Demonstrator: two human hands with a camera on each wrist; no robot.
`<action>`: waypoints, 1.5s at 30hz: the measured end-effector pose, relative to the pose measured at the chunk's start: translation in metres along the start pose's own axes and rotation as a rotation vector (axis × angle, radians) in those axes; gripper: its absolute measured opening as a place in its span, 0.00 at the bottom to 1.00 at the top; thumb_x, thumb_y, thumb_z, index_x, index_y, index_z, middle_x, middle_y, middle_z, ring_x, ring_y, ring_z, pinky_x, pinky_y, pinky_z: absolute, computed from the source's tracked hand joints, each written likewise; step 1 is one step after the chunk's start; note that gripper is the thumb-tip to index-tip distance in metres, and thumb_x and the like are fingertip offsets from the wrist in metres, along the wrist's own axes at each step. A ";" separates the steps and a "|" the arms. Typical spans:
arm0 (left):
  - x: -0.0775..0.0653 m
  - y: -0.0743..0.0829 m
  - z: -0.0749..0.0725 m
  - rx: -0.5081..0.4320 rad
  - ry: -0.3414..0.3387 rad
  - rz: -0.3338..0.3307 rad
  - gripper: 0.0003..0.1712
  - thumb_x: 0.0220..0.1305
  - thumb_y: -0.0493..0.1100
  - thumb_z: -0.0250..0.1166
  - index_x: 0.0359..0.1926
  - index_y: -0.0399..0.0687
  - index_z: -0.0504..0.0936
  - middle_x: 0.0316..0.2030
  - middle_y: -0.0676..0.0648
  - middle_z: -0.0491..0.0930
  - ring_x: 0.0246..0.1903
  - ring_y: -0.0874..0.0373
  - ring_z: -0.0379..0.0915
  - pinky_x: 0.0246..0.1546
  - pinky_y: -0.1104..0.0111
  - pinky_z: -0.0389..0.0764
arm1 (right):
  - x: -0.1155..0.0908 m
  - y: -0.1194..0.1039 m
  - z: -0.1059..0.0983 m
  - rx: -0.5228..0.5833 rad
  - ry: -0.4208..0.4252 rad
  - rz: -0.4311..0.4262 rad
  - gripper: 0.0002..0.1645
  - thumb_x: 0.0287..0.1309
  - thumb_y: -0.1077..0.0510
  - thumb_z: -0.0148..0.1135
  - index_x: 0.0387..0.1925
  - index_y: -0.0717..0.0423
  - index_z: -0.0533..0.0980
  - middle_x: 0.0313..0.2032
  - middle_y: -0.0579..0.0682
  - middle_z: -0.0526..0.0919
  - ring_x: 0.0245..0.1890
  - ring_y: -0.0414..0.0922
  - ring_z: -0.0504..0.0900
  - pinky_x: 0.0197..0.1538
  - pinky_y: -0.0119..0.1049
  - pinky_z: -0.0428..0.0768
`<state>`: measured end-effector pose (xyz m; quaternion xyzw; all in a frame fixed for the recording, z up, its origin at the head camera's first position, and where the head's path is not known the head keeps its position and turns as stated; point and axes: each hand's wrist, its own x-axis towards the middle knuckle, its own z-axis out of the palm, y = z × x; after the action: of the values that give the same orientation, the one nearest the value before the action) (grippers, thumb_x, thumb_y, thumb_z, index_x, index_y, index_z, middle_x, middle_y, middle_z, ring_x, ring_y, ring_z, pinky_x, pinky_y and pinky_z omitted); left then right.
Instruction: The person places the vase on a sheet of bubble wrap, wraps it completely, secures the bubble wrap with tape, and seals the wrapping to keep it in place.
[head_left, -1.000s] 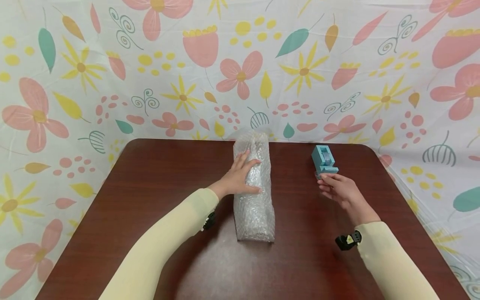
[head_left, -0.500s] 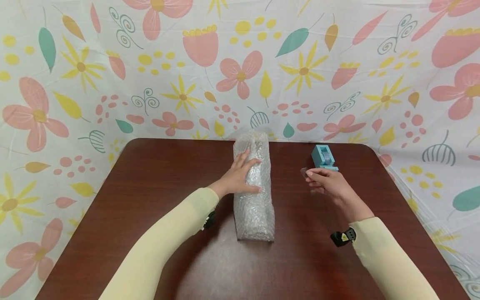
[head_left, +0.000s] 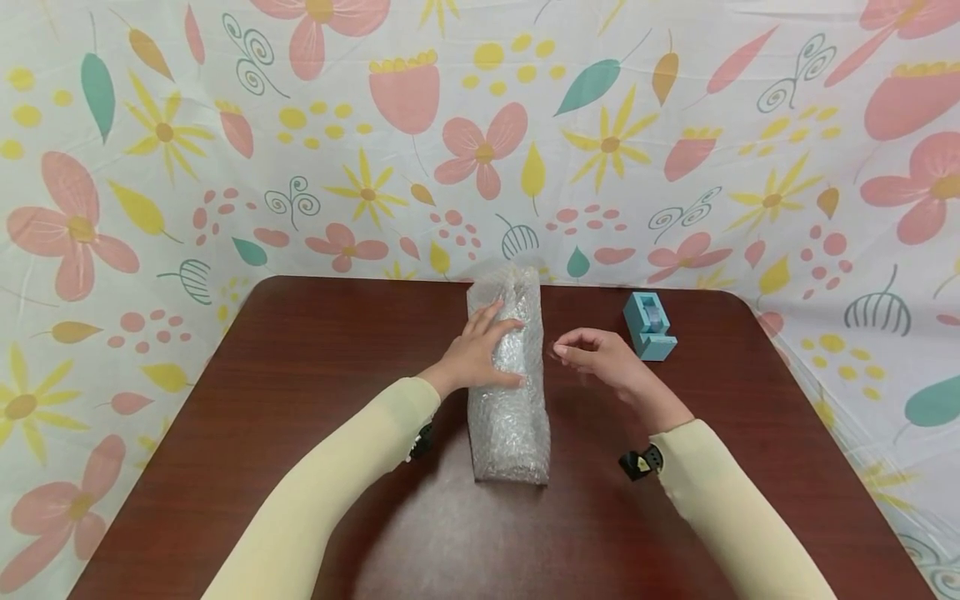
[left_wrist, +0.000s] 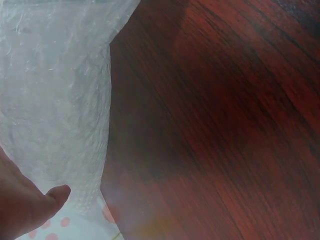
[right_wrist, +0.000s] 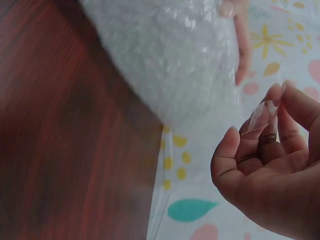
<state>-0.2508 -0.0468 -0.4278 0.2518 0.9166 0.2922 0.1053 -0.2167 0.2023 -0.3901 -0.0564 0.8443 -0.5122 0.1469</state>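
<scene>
A long package in bubble wrap (head_left: 510,437) lies lengthwise on the dark wooden table (head_left: 360,325). My left hand (head_left: 474,357) rests on top of it with fingers spread and thumb out to the right. In the left wrist view, the thumb shows over the wrap's lower edge. Just right of the package, my right hand (head_left: 611,362) is raised, pinching a short piece of clear tape (right_wrist: 261,117) between thumb and index finger. The right wrist view shows the tape slightly curled, its lower end close to another fingertip. The tape barely shows in the head view.
A light blue tape dispenser (head_left: 657,347) with a clear roll stands at the back right of the table. Behind the table's far edge hangs a white cloth (head_left: 480,75) printed with flowers and leaves.
My right hand has pulled the tape off the dispenser and carried it left to the package's right side. The left hand has stayed in place on the package.
</scene>
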 end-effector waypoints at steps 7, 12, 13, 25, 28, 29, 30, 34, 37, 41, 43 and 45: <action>-0.001 0.000 0.001 0.000 0.012 0.005 0.53 0.55 0.63 0.75 0.78 0.68 0.59 0.84 0.54 0.31 0.84 0.47 0.27 0.73 0.33 0.57 | 0.017 -0.017 0.022 0.010 -0.068 -0.079 0.19 0.71 0.54 0.62 0.52 0.67 0.78 0.30 0.40 0.81 0.39 0.42 0.85 0.46 0.37 0.84; 0.001 0.000 0.002 -0.015 0.006 0.015 0.54 0.56 0.63 0.74 0.79 0.66 0.58 0.84 0.55 0.30 0.84 0.47 0.26 0.74 0.32 0.54 | 0.029 -0.025 0.033 -0.033 -0.098 -0.159 0.14 0.71 0.58 0.60 0.48 0.66 0.80 0.33 0.41 0.81 0.37 0.40 0.78 0.46 0.37 0.79; 0.001 -0.001 0.003 -0.016 0.004 0.016 0.54 0.56 0.63 0.74 0.79 0.65 0.57 0.84 0.56 0.30 0.84 0.48 0.25 0.74 0.32 0.54 | 0.031 -0.025 0.034 -0.042 -0.093 -0.166 0.14 0.71 0.58 0.60 0.48 0.66 0.80 0.34 0.42 0.80 0.37 0.39 0.77 0.47 0.36 0.79; -0.001 -0.001 0.009 -0.146 0.097 0.019 0.67 0.51 0.59 0.80 0.82 0.62 0.45 0.84 0.55 0.34 0.84 0.52 0.28 0.74 0.35 0.59 | 0.043 -0.026 0.033 -0.224 -0.153 -0.187 0.12 0.70 0.57 0.62 0.45 0.62 0.84 0.42 0.54 0.88 0.40 0.37 0.79 0.49 0.37 0.79; -0.002 -0.001 0.011 -0.196 0.122 0.024 0.65 0.50 0.57 0.81 0.81 0.58 0.50 0.84 0.55 0.34 0.84 0.53 0.27 0.75 0.39 0.61 | 0.045 -0.030 0.034 -0.300 -0.172 -0.208 0.11 0.69 0.56 0.64 0.43 0.60 0.85 0.40 0.55 0.88 0.33 0.40 0.75 0.42 0.36 0.75; -0.002 -0.001 0.012 -0.205 0.123 0.026 0.64 0.50 0.56 0.81 0.81 0.58 0.51 0.84 0.55 0.33 0.84 0.53 0.26 0.76 0.40 0.60 | 0.045 -0.031 0.034 -0.319 -0.175 -0.214 0.11 0.69 0.56 0.64 0.42 0.60 0.86 0.38 0.55 0.88 0.30 0.41 0.73 0.40 0.36 0.74; -0.002 -0.001 0.013 -0.208 0.124 0.031 0.64 0.50 0.56 0.81 0.81 0.57 0.52 0.84 0.55 0.33 0.84 0.53 0.26 0.77 0.41 0.59 | 0.046 -0.031 0.035 -0.335 -0.179 -0.218 0.10 0.68 0.57 0.64 0.42 0.60 0.86 0.38 0.55 0.88 0.29 0.41 0.71 0.39 0.36 0.73; -0.002 -0.004 0.017 -0.219 0.123 0.043 0.63 0.52 0.57 0.80 0.81 0.57 0.52 0.84 0.54 0.31 0.84 0.53 0.24 0.79 0.43 0.55 | 0.047 -0.032 0.036 -0.356 -0.184 -0.211 0.10 0.68 0.57 0.64 0.41 0.60 0.86 0.37 0.54 0.88 0.27 0.40 0.70 0.38 0.35 0.72; -0.002 -0.005 0.018 -0.219 0.120 0.044 0.63 0.53 0.58 0.79 0.82 0.58 0.50 0.84 0.54 0.30 0.84 0.53 0.23 0.80 0.42 0.53 | 0.047 -0.031 0.036 -0.350 -0.177 -0.207 0.09 0.68 0.58 0.64 0.41 0.60 0.86 0.35 0.53 0.88 0.27 0.40 0.70 0.37 0.35 0.72; -0.003 -0.006 0.017 -0.192 0.106 0.040 0.63 0.54 0.60 0.77 0.83 0.60 0.49 0.84 0.54 0.30 0.84 0.54 0.23 0.79 0.41 0.53 | 0.050 -0.030 0.037 -0.354 -0.168 -0.215 0.09 0.66 0.59 0.65 0.40 0.60 0.86 0.32 0.51 0.88 0.26 0.40 0.70 0.35 0.34 0.72; -0.003 -0.008 0.014 -0.173 0.071 0.046 0.63 0.57 0.61 0.75 0.83 0.61 0.47 0.84 0.55 0.29 0.84 0.54 0.22 0.79 0.41 0.54 | 0.050 -0.029 0.038 -0.367 -0.169 -0.215 0.09 0.66 0.59 0.65 0.40 0.60 0.86 0.31 0.51 0.88 0.25 0.39 0.71 0.34 0.34 0.72; -0.003 -0.010 0.006 -0.186 0.014 0.067 0.60 0.61 0.60 0.72 0.83 0.60 0.45 0.84 0.54 0.28 0.84 0.53 0.21 0.79 0.39 0.51 | 0.052 -0.029 0.038 -0.380 -0.171 -0.198 0.08 0.66 0.59 0.65 0.40 0.59 0.86 0.27 0.50 0.86 0.23 0.39 0.68 0.32 0.33 0.70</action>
<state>-0.2505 -0.0519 -0.4387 0.2695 0.8772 0.3813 0.1119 -0.2557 0.1438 -0.3904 -0.2088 0.9003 -0.3495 0.1539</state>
